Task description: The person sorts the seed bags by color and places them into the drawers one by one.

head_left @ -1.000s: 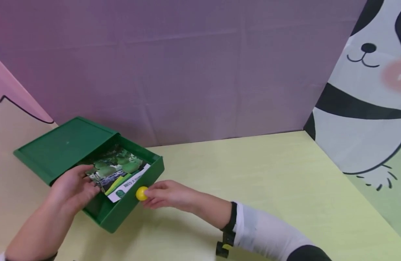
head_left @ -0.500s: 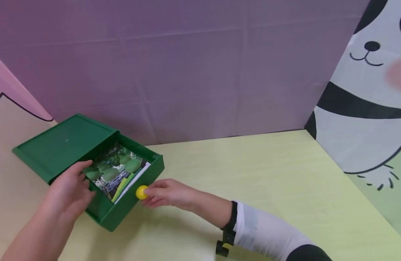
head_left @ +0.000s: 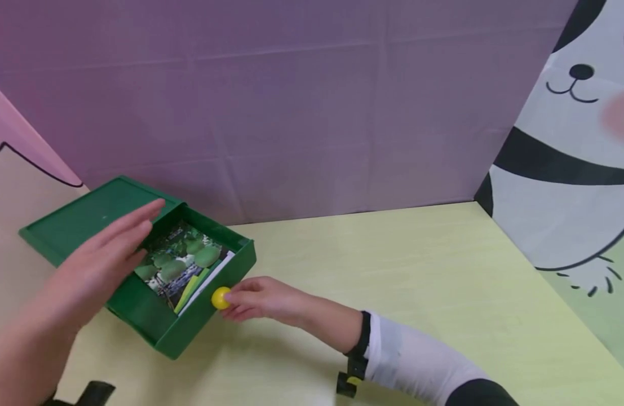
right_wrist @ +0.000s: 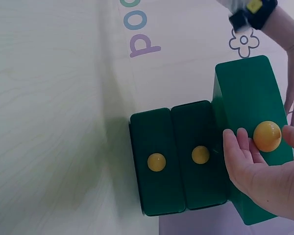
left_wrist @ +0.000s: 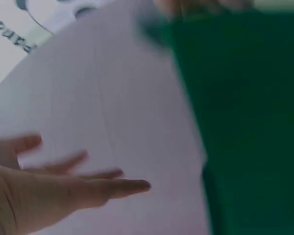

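A green drawer cabinet [head_left: 96,208] stands at the left, its top drawer [head_left: 190,324] pulled out. In the drawer lies a glossy picture card [head_left: 177,265] showing green round fruit or leaves, with a white edge beneath. My right hand [head_left: 266,301] pinches the yellow knob [head_left: 220,298] on the drawer front between thumb and fingers; the right wrist view shows the knob [right_wrist: 267,136] closely. My left hand [head_left: 101,262] hovers over the drawer's left side with straight, spread fingers. It holds nothing, and in the left wrist view it appears beside the green cabinet [left_wrist: 250,122].
Beneath the pulled drawer are two pushed-in drawers with yellow knobs, a middle one [right_wrist: 201,181] and a bottom one [right_wrist: 159,191]. The pale yellow tabletop [head_left: 372,270] extends rightward. A purple cloth wall [head_left: 301,113] rises behind, and a panda-printed panel [head_left: 560,220] stands right.
My left hand has let go of the card, lifted out of the drawer and straightened its fingers. The card now lies lower inside. My right hand stays on the knob.
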